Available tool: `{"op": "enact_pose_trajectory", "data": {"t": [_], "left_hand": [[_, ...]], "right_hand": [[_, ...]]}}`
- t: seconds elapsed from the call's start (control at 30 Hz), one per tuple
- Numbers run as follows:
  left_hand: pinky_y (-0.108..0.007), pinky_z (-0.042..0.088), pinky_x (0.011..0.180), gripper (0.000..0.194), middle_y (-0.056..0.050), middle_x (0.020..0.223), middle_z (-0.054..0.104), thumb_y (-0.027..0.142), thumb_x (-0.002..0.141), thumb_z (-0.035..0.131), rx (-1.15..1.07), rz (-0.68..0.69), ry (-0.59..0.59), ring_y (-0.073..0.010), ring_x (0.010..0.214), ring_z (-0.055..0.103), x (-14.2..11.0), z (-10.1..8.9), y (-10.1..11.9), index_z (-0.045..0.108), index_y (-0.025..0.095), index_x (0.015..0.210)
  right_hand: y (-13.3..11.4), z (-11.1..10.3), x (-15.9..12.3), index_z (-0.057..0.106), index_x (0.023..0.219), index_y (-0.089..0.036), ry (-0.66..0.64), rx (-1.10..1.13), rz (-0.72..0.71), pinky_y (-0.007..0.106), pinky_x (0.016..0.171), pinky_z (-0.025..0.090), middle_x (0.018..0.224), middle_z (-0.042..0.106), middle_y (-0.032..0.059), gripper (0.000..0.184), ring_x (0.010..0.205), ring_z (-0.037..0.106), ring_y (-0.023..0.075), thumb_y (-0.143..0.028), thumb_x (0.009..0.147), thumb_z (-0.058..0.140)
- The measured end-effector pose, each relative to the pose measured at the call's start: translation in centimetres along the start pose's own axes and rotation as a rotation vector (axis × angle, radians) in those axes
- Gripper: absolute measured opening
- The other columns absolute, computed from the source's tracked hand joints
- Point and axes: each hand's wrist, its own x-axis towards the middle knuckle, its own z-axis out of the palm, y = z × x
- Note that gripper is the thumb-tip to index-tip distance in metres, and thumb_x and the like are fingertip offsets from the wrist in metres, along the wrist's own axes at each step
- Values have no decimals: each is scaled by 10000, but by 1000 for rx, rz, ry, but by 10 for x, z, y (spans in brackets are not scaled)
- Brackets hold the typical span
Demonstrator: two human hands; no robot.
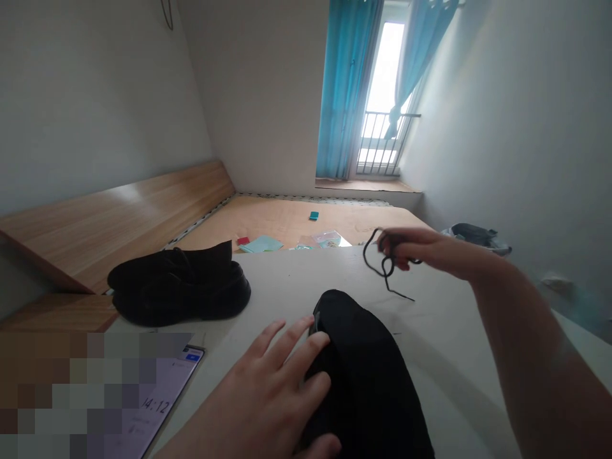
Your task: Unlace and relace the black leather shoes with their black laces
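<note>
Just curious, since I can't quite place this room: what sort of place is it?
Probably a bedroom in a flat. There seems to be a bare wooden bed base with a headboard, blue curtains, and a bright window with a metal railing.

We record our left hand (258, 389) with fingers resting on a black shoe (363, 376) on a white tabletop (430, 325). Our right hand (411, 252) pinches a looped black shoelace (401, 294), its end hanging above the tabletop. A second black shoe (179, 287) lies left, near a smartphone (157, 408) reading 14:12; the phone is partly pixelated. Beyond: a wooden bed frame (287, 223) and blue curtains (344, 89).
</note>
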Motion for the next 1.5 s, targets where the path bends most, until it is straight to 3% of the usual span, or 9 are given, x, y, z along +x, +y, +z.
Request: {"op": "enact_pose_trajectory", "data": {"t": [0.07,0.13,0.3,0.47,0.83,0.97,1.13,1.3,1.5], "left_hand": [[-549,395,1058,385,-88,1383,549,564,882,537,-43,-38,-22,-361,1340,404,0,-5,0,719,255,1021],[-573,390,1054,391,-101,1371,552,583,859,562,-83,-62,-23,-381,1341,396,0,-6,0,736,262,998],[-528,458,1001,413,-105,1365,554,606,874,525,-40,-54,-33,-366,1280,476,1,-3,2,713,307,1090],[-458,511,948,480,-140,1306,603,554,875,552,135,40,37,-337,1183,568,-1,2,1,641,246,1233],[-441,524,898,733,-198,1207,639,628,811,557,71,-47,12,-356,1096,584,2,4,3,554,99,1319],[-361,543,819,478,-148,1165,662,307,907,447,45,-45,28,-288,1027,614,2,3,6,514,140,1350],[-304,564,706,462,-119,1056,688,53,862,361,96,3,8,-239,885,645,4,3,10,567,138,1268],[-413,546,859,303,-130,1230,627,233,848,576,82,-122,55,-310,1095,597,5,-1,8,648,206,1141],[-455,521,923,844,-182,1266,621,619,627,752,3,-202,-109,-349,1111,610,8,-5,3,554,177,1318]], "right_hand": [[13,1,6,671,984,-182,-298,-262,216,272,625,485,814,632,34,273,706,576,155,-315,746,688],[22,2,10,621,1182,-226,-445,-468,384,295,635,516,967,659,64,484,744,613,178,-446,754,670],[27,13,16,673,1108,-189,-326,-614,406,293,578,471,998,659,110,555,724,591,188,-610,751,617],[10,43,17,668,816,-187,-535,-564,303,283,608,431,786,658,45,413,685,568,161,-583,831,549],[6,49,21,455,894,-208,-227,-218,-56,259,627,411,753,489,-33,235,681,465,116,-420,880,555],[7,62,25,407,911,-226,-99,-143,-112,230,529,303,711,463,-61,204,597,374,93,-347,875,567],[10,79,30,528,843,-186,-294,-268,-82,231,556,349,736,504,-30,116,642,438,102,-291,849,576],[4,78,24,604,890,-187,-483,-414,-42,270,674,420,854,595,11,274,759,534,143,-458,855,589],[-16,83,9,518,952,-209,-589,-665,-34,290,700,426,1029,545,30,533,818,529,178,-645,690,677]]}}
